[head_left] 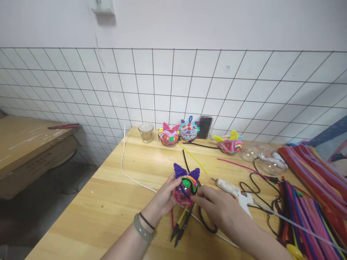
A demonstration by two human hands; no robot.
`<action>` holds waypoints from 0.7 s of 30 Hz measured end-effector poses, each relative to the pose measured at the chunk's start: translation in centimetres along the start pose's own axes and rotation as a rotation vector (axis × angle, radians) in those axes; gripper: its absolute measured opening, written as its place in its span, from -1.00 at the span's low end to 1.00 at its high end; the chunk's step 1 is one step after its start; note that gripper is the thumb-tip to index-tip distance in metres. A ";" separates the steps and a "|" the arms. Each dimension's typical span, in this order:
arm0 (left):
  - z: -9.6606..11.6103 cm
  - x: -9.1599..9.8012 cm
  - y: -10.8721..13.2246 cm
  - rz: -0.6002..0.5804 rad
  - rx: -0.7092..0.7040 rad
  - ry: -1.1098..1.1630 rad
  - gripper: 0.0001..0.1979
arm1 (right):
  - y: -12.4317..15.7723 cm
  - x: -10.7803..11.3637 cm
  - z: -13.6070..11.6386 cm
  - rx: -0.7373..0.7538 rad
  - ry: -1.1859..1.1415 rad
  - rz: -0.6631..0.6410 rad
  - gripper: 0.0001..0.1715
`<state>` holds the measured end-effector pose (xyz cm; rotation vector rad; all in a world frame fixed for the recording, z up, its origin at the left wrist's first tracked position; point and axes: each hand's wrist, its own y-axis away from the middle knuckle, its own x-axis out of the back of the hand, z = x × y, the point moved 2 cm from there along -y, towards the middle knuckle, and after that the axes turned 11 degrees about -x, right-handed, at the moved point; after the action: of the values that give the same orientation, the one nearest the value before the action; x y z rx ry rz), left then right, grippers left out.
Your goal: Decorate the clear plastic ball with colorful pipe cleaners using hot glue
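Observation:
A round ornament with purple pointed ears, a green spot and pink, orange and black pipe-cleaner trim is held above the table. My left hand grips its left side, thumb on the front. At its right side are the bent fingers of my right hand, pressed against the trim; a black pipe cleaner loops down beside them. Whether the fingertips pinch that strip is partly hidden. Below the ornament lie black-bladed snips. To the right rests a white glue gun.
Finished ornaments and a glass cup stand along the back of the wooden table. Clear plastic balls and bundles of coloured pipe cleaners lie at right. A white cable crosses the left side.

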<state>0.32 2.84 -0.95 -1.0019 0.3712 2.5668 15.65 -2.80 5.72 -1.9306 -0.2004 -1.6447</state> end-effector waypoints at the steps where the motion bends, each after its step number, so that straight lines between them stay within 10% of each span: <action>1: 0.0 0.0 0.0 -0.001 0.002 0.001 -0.79 | 0.2 -0.4 0.0 -0.004 -0.006 0.002 -0.73; 21: -0.5 0.5 -0.2 0.029 0.039 0.006 -0.78 | 1.2 -2.7 -0.2 -0.099 -0.079 0.044 -0.72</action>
<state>0.37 2.97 -1.64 -0.9981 0.4392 2.5726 15.45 -3.23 2.80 -2.0615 -0.1080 -1.5776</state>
